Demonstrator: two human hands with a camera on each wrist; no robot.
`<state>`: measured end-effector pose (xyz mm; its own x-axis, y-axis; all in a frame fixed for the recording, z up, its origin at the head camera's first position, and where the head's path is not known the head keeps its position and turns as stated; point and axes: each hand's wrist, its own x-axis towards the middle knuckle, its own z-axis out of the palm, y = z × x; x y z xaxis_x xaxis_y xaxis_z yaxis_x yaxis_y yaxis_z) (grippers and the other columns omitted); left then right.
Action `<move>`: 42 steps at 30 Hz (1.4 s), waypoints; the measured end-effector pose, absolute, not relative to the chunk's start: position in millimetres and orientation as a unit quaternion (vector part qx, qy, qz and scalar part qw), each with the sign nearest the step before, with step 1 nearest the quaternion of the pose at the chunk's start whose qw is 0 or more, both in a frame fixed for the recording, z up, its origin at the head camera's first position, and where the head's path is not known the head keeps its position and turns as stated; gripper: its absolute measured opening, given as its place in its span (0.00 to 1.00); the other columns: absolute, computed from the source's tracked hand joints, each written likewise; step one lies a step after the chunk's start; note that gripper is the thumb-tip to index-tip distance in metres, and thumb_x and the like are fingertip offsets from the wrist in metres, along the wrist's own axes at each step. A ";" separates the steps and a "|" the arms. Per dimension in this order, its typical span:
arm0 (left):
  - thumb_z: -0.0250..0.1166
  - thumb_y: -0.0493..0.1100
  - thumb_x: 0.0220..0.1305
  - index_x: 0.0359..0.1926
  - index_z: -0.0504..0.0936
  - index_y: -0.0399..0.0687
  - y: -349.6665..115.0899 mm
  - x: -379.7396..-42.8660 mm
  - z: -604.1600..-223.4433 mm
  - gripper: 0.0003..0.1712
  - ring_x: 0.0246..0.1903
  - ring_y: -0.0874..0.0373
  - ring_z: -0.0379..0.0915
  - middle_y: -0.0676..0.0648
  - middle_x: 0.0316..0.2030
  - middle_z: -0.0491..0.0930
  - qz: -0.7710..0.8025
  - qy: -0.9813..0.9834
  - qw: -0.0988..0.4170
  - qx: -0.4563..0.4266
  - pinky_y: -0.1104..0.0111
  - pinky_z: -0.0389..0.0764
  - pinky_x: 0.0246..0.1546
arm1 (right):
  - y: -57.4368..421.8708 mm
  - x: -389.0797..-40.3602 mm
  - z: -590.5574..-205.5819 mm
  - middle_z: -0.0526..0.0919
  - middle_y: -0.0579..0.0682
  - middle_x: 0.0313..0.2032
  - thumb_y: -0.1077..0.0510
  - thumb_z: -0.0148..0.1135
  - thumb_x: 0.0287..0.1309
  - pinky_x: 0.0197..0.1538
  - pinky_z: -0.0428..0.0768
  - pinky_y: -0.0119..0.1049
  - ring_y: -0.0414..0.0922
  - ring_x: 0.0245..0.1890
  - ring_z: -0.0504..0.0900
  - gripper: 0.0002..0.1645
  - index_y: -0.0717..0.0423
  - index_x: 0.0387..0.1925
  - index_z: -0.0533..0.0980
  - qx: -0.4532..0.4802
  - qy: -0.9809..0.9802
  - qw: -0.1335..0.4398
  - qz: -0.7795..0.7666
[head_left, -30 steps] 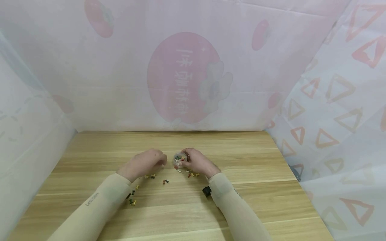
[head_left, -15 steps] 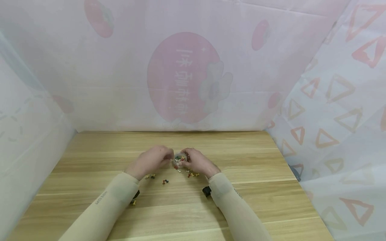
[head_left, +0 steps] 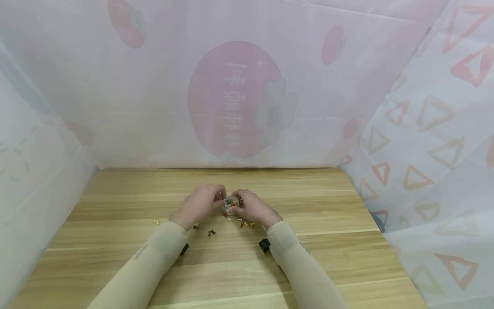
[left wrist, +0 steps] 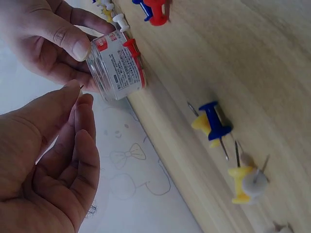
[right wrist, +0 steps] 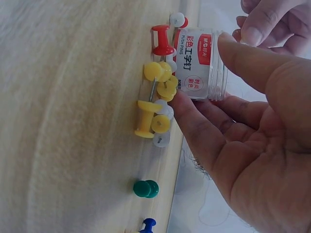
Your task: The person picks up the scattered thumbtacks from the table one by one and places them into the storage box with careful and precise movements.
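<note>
A clear plastic jar point(left wrist: 118, 68) with a white and red push-pin label stands on the wooden table, its mouth uncovered and coloured pins inside. My right hand point(head_left: 255, 209) holds it, thumb on one side and fingers round the other. Close by the jar's mouth, my left hand point(head_left: 200, 206) pinches a push pin between thumb and fingertips. Only the pin's thin metal tip point(left wrist: 81, 87) shows; the rest is hidden by the fingers. A red push pin point(right wrist: 163, 40) and yellow push pins point(right wrist: 146, 119) lie right beside the jar.
More push pins lie loose, points exposed: a blue one point(left wrist: 215, 120) and a yellow one point(left wrist: 239, 184) near the left hand, a green one point(right wrist: 146, 188) farther from the jar. A red pin point(head_left: 209, 234) lies between the forearms. Patterned sheeting point(head_left: 162, 86) walls the table point(head_left: 308, 184).
My left hand has moved right, up to the jar's mouth, uncovering a yellow pin at the left while its sleeve covers others. The right hand and the jar have stayed put.
</note>
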<state>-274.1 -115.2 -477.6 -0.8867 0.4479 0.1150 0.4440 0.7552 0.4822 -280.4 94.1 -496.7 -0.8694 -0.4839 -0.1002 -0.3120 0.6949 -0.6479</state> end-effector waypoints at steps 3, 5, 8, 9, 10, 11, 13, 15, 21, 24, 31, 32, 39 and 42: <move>0.72 0.41 0.66 0.38 0.83 0.52 -111.9 -275.3 -479.0 0.04 0.39 0.59 0.83 0.52 0.38 0.87 0.263 0.936 0.006 0.234 0.61 0.86 0.43 | 94.5 -280.9 -497.1 0.81 0.51 0.47 0.51 0.69 0.66 0.43 0.79 0.38 0.41 0.39 0.77 0.27 0.58 0.62 0.75 -0.218 0.912 0.133 -0.322; 0.72 0.41 0.65 0.38 0.83 0.52 -109.6 -275.9 -479.9 0.05 0.40 0.58 0.83 0.52 0.38 0.87 0.271 0.934 0.004 0.232 0.61 0.86 0.44 | 94.7 -280.6 -496.8 0.81 0.52 0.49 0.51 0.69 0.66 0.45 0.80 0.38 0.41 0.40 0.78 0.28 0.57 0.63 0.74 -0.214 0.913 0.135 -0.320; 0.73 0.39 0.64 0.38 0.83 0.51 -106.6 -276.7 -481.4 0.06 0.40 0.58 0.83 0.52 0.38 0.86 0.283 0.932 0.004 0.228 0.62 0.86 0.44 | 95.0 -280.9 -497.3 0.81 0.53 0.53 0.49 0.69 0.67 0.47 0.80 0.38 0.41 0.43 0.78 0.31 0.57 0.66 0.73 -0.210 0.915 0.136 -0.316; 0.73 0.39 0.64 0.39 0.84 0.51 -106.0 -277.0 -482.0 0.06 0.40 0.59 0.83 0.53 0.38 0.86 0.285 0.931 0.004 0.226 0.62 0.86 0.44 | 95.0 -280.6 -497.1 0.81 0.54 0.54 0.49 0.68 0.67 0.48 0.80 0.38 0.41 0.44 0.78 0.31 0.56 0.67 0.73 -0.209 0.916 0.137 -0.314; 0.73 0.39 0.63 0.39 0.84 0.50 -105.3 -277.1 -482.4 0.06 0.40 0.59 0.82 0.53 0.38 0.86 0.288 0.931 0.004 0.225 0.62 0.85 0.44 | 95.0 -280.4 -497.0 0.81 0.54 0.54 0.49 0.68 0.67 0.48 0.80 0.38 0.41 0.44 0.78 0.32 0.56 0.67 0.72 -0.208 0.917 0.137 -0.313; 0.74 0.39 0.63 0.39 0.84 0.50 -104.9 -277.2 -482.8 0.06 0.40 0.59 0.82 0.53 0.38 0.86 0.291 0.930 0.004 0.225 0.62 0.85 0.44 | 94.9 -280.6 -497.1 0.80 0.54 0.55 0.49 0.68 0.68 0.49 0.80 0.38 0.41 0.45 0.78 0.32 0.57 0.68 0.72 -0.208 0.918 0.136 -0.309; 0.74 0.39 0.63 0.39 0.84 0.50 -104.7 -277.5 -483.5 0.06 0.39 0.60 0.82 0.53 0.37 0.86 0.293 0.929 0.005 0.226 0.62 0.85 0.44 | 94.8 -280.3 -496.7 0.80 0.54 0.55 0.49 0.67 0.68 0.49 0.80 0.38 0.41 0.45 0.78 0.32 0.57 0.68 0.72 -0.209 0.919 0.136 -0.306; 0.74 0.39 0.63 0.38 0.84 0.51 -105.6 -277.6 -483.8 0.06 0.39 0.60 0.81 0.54 0.36 0.85 0.294 0.928 0.005 0.227 0.62 0.85 0.44 | 94.8 -280.0 -496.3 0.80 0.53 0.55 0.50 0.67 0.68 0.48 0.80 0.38 0.41 0.45 0.78 0.31 0.56 0.67 0.72 -0.210 0.919 0.135 -0.304; 0.73 0.41 0.64 0.37 0.83 0.51 -114.2 -275.2 -481.8 0.05 0.39 0.59 0.81 0.55 0.36 0.85 0.275 0.931 0.004 0.239 0.61 0.85 0.45 | 93.8 -280.5 -496.6 0.81 0.53 0.52 0.50 0.69 0.67 0.48 0.81 0.38 0.40 0.43 0.79 0.29 0.57 0.64 0.74 -0.214 0.916 0.133 -0.311; 0.73 0.41 0.65 0.37 0.83 0.51 -121.9 -272.5 -480.0 0.05 0.39 0.59 0.80 0.55 0.36 0.84 0.260 0.935 0.007 0.242 0.60 0.85 0.45 | 93.4 -280.6 -496.3 0.81 0.53 0.52 0.50 0.69 0.66 0.50 0.81 0.38 0.40 0.44 0.80 0.29 0.58 0.63 0.74 -0.215 0.915 0.133 -0.316; 0.73 0.43 0.64 0.36 0.82 0.53 -138.4 -268.3 -478.3 0.06 0.36 0.60 0.79 0.57 0.33 0.82 0.218 0.941 0.020 0.257 0.62 0.84 0.42 | 93.3 -280.9 -496.1 0.82 0.53 0.53 0.51 0.69 0.66 0.53 0.81 0.40 0.42 0.48 0.80 0.29 0.59 0.63 0.74 -0.217 0.914 0.131 -0.317; 0.73 0.43 0.64 0.36 0.83 0.52 -139.8 -268.1 -478.6 0.06 0.36 0.61 0.78 0.57 0.33 0.82 0.211 0.942 0.023 0.261 0.62 0.84 0.42 | 93.3 -281.2 -496.3 0.82 0.53 0.53 0.51 0.69 0.67 0.53 0.80 0.40 0.43 0.48 0.80 0.29 0.60 0.63 0.74 -0.217 0.914 0.131 -0.316; 0.73 0.41 0.64 0.37 0.84 0.49 -148.4 -262.8 -477.2 0.05 0.30 0.62 0.74 0.57 0.28 0.79 0.169 0.941 0.035 0.291 0.66 0.81 0.35 | 93.5 -281.2 -497.6 0.82 0.54 0.53 0.52 0.69 0.67 0.53 0.81 0.39 0.42 0.47 0.80 0.29 0.61 0.64 0.74 -0.218 0.917 0.128 -0.307; 0.74 0.40 0.63 0.35 0.84 0.49 -151.5 -259.4 -473.4 0.05 0.27 0.61 0.72 0.57 0.25 0.76 0.164 0.940 0.045 0.297 0.66 0.79 0.32 | 93.8 -281.1 -498.0 0.82 0.53 0.52 0.52 0.69 0.66 0.53 0.81 0.38 0.41 0.46 0.80 0.30 0.60 0.64 0.74 -0.217 0.917 0.128 -0.308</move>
<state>-259.4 -151.5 -473.4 -0.8199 0.5724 0.0125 0.5429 0.7703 0.3345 -281.1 93.8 -498.0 -0.8727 -0.4778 -0.1008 -0.3198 0.7153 -0.6213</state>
